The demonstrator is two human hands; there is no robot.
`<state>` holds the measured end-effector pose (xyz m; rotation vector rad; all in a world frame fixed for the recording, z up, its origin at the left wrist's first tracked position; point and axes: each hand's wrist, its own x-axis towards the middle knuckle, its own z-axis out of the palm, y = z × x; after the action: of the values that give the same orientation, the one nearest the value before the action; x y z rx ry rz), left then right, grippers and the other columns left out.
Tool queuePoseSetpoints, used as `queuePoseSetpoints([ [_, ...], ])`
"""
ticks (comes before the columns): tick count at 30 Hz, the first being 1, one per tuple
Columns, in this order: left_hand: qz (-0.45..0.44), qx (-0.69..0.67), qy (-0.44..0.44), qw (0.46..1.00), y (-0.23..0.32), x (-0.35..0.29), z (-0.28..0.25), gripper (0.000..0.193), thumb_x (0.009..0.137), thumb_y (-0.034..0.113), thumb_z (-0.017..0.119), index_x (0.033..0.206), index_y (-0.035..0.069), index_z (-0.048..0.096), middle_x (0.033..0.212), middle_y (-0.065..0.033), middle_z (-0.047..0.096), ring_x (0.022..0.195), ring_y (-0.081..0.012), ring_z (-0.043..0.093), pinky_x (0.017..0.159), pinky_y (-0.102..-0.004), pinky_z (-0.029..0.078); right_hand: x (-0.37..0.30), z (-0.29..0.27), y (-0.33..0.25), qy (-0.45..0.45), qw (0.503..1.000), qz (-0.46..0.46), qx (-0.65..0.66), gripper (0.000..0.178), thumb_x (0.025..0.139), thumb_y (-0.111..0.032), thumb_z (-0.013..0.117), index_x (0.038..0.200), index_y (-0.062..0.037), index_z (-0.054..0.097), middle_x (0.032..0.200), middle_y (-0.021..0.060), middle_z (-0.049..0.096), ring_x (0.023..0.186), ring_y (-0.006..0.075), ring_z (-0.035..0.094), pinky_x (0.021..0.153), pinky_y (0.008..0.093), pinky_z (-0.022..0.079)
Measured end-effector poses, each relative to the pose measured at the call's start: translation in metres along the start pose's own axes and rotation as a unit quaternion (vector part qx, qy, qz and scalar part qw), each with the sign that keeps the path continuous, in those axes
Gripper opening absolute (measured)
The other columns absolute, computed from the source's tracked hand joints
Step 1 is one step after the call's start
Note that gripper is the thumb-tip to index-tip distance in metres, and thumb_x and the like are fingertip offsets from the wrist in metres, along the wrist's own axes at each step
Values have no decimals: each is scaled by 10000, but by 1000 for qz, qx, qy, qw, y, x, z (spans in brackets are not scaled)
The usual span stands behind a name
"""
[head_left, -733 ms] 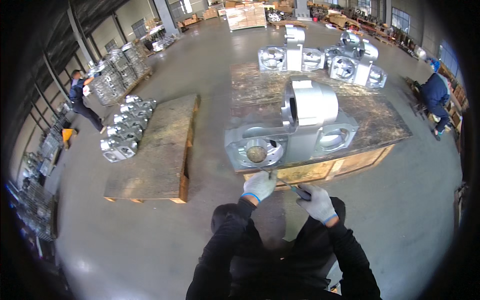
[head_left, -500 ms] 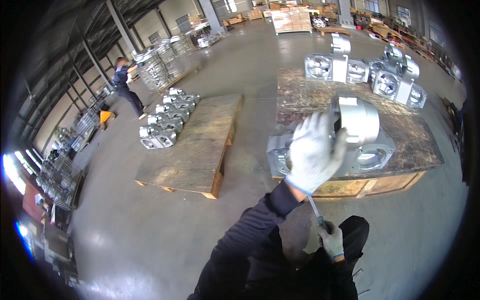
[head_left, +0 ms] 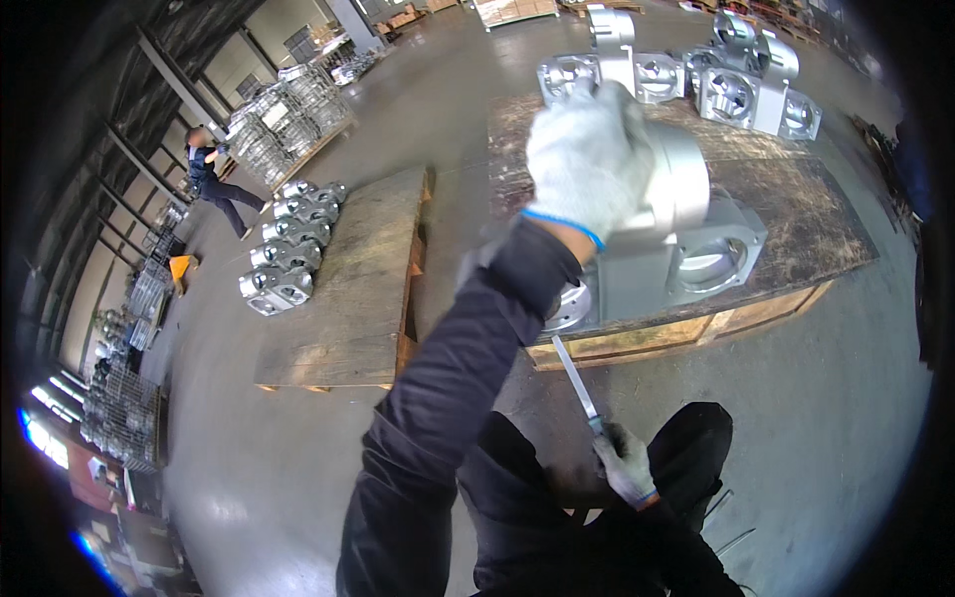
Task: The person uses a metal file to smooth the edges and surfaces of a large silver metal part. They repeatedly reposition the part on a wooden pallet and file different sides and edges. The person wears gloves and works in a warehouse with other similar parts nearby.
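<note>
The left hand (head_left: 589, 159), in a pale knit glove with a blue cuff edge, was raised at the ring of the nearest silver casting (head_left: 647, 269), covering part of it. Contact could not be confirmed, nor could the state of the left grip. The right hand (head_left: 627, 466), likewise gloved, was low near the knees; its grip was wrapped around the handle of a flat-bladed tool (head_left: 575, 380), the blade pointing up and left toward the casting's near side. The casting stood at the near edge of the wooden surface (head_left: 796, 214); further castings (head_left: 761, 90) stood at its far side. To the left, a row of smaller-looking castings (head_left: 288, 249) lined the edge of a wooden pallet (head_left: 348, 298). Beyond, a co-worker (head_left: 211, 179) stood beside stacked silver parts (head_left: 288, 124).
</note>
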<state>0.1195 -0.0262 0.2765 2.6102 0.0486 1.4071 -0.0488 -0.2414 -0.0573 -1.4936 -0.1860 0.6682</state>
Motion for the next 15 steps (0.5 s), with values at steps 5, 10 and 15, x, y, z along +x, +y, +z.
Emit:
queuePoseSetpoints([
  [5, -52, 2, -40, 998, -44, 56, 17, 376, 1009, 327, 488, 1104, 42, 714, 1055, -259, 722, 1048, -444, 676, 978, -498, 515, 28, 27, -4, 45, 988, -100, -113, 255, 1021, -253, 652, 1137, -27, 667, 788, 121, 705, 676, 247, 693, 635, 399, 541],
  [10, 84, 210, -118, 967, -87, 92, 39, 327, 982, 292, 500, 972, 68, 737, 1001, -231, 746, 994, -403, 713, 895, -503, 568, 71, 67, -19, 88, 973, -181, -112, 349, 1040, -371, 623, 1150, -41, 655, 818, 187, 711, 751, 394, 724, 672, 475, 555],
  [15, 89, 269, -136, 949, -110, 105, 59, 273, 958, 241, 542, 987, 79, 761, 996, -182, 762, 971, -365, 737, 851, -484, 593, 108, 118, -36, 84, 981, -112, 132, 278, 1069, -325, 620, 1113, -50, 626, 738, -4, 589, 627, 79, 596, 549, 288, 496],
])
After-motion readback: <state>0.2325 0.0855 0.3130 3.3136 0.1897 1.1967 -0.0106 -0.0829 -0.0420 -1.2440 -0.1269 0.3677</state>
